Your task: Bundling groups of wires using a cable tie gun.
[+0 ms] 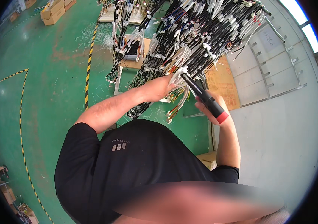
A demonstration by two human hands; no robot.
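Head view: left hand [162, 86] pinches the hanging wire harness bundle [196, 33] mid-frame, right hand [211, 106] fingers clamp a black red-capped tool [205, 99], many wires seemingly unworked.

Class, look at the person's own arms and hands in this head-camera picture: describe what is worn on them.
Both forearms are bare from above the elbow down. The left hand and the right hand wear no gloves, and no watch, ring or wristband shows. The short sleeves belong to a black T-shirt with a small pale mark on its fabric; the right sleeve ends just above the elbow.
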